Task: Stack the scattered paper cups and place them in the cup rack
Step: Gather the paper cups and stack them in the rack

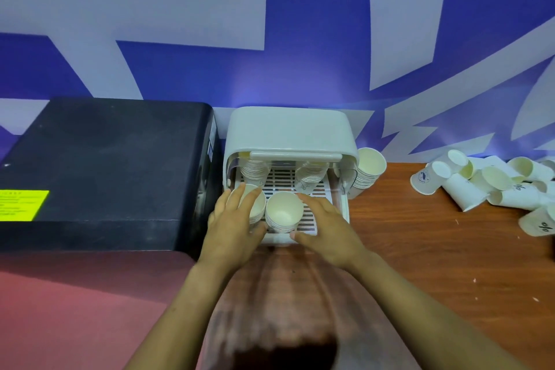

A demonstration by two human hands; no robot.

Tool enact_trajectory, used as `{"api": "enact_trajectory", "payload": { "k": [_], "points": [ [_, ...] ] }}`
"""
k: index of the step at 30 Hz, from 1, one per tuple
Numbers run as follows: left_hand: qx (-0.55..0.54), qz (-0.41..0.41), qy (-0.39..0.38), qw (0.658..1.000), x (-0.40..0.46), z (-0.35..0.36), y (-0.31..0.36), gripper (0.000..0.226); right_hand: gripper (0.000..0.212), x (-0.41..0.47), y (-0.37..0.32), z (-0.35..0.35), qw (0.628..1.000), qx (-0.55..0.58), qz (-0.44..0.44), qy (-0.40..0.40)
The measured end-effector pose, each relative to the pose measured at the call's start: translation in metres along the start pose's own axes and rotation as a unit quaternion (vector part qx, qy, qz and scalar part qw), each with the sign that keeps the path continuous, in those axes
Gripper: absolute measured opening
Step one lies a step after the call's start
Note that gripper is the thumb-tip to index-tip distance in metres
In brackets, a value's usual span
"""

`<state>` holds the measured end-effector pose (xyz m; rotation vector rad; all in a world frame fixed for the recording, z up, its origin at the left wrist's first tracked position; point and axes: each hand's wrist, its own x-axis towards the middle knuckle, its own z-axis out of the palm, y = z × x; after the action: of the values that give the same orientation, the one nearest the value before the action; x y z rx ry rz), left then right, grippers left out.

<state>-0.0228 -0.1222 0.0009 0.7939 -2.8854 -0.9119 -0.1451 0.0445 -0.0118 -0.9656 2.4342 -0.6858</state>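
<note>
Left hand rests straight fingers on a cup stack at the cup rack tray's front-left corner. Right hand, fingers extended, apparently touches the neighbouring cup stack.

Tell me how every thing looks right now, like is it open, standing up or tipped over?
cup rack: lid lifted, front open.
front middle stack: upright, mouth up, in the rack.
front left stack: upright, left hand resting on it.
right hand: fingers straight, flat on the rack tray.
two back stacks: standing inside the rack.
stack outside: tilted beside the rack.
scattered cups: lying tipped over on the table.
</note>
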Motion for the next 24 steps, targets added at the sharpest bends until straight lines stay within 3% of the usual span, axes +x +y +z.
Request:
{"api": "enact_trajectory", "payload": {
  "k": [10,14,24],
  "points": [
    [-0.11,0.083,-0.021,0.99,-0.037,0.015,0.047,0.05,0.06,-0.076,0.036,-0.039,0.998,-0.018,0.046,0.026],
    [-0.14,0.092,-0.077,0.983,-0.048,0.042,0.07,0.044,0.052,-0.108,0.058,-0.052,0.996,-0.039,0.074,0.012],
    [-0.091,0.104,-0.102,0.985,-0.042,0.103,0.157,0.039,0.036,-0.138,0.15,-0.109,0.994,0.028,0.103,0.036]
  ]
}}
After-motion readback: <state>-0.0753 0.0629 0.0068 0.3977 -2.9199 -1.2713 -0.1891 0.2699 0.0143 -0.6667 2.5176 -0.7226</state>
